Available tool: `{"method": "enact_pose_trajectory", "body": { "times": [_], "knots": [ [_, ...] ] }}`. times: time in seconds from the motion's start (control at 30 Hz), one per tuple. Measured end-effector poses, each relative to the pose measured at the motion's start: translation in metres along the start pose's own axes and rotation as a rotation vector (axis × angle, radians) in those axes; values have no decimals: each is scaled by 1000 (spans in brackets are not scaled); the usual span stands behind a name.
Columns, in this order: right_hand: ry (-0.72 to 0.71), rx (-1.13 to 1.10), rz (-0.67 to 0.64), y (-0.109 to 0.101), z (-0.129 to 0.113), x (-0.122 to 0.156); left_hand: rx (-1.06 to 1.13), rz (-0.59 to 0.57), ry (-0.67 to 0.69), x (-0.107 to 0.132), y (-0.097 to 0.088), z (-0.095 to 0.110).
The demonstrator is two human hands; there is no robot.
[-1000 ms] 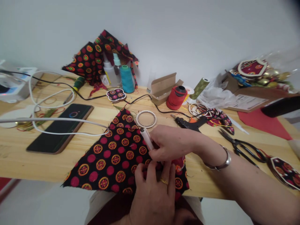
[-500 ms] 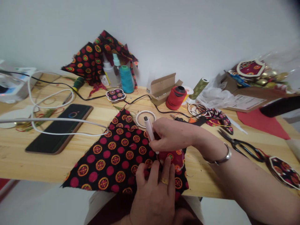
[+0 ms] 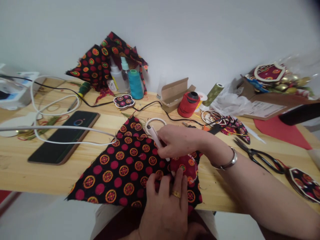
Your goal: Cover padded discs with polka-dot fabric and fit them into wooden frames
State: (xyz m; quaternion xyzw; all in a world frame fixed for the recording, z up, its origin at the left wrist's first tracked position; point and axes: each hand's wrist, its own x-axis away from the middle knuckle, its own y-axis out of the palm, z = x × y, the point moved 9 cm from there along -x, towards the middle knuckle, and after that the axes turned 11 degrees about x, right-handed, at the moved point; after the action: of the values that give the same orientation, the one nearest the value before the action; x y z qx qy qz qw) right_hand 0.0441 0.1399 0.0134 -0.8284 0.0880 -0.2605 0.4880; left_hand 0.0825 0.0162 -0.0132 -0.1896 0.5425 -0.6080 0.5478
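My right hand (image 3: 175,140) is closed round a white pen (image 3: 155,137). The pen leans to the left, its lower end near the edge of a dark red fabric piece (image 3: 183,165). That piece has a pale outline along its right side and lies on a black fabric with red dots and round flower prints (image 3: 123,170). With fingers stretched out, my left hand (image 3: 166,203) presses flat on the fabrics. A pale ring-shaped frame (image 3: 150,124) lies just beyond the pen, partly hidden by my right hand.
A phone (image 3: 63,138) and a white cable (image 3: 75,128) lie to the left. Black scissors (image 3: 261,155) are at the right. Behind stand a blue thread cone (image 3: 135,85), a red thread spool (image 3: 188,105) and a small open carton (image 3: 172,98). The table's front edge is close.
My right hand has shifted slightly up and left, tilting the pen further left. More of the dark red piece now shows. My left hand stays in place.
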Motion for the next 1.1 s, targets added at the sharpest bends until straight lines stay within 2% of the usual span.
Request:
{"method": "enact_pose_trajectory", "body": {
  "times": [0.2, 0.43, 0.63, 0.93, 1.1],
  "knots": [
    [74, -19, 84, -14, 18, 10, -12, 17, 42, 0, -2, 2],
    [20, -148, 7, 6, 16, 11, -34, 55, 47, -1, -4, 2],
    [40, -185, 24, 5, 25, 12, -23, 36, 27, 0, -1, 0],
    [-26, -168, -52, 19, 5, 10, -36, 12, 25, -1, -1, 0],
    [-9, -139, -36, 11, 7, 4, -41, -1, 27, -2, -1, 1]
  ]
}}
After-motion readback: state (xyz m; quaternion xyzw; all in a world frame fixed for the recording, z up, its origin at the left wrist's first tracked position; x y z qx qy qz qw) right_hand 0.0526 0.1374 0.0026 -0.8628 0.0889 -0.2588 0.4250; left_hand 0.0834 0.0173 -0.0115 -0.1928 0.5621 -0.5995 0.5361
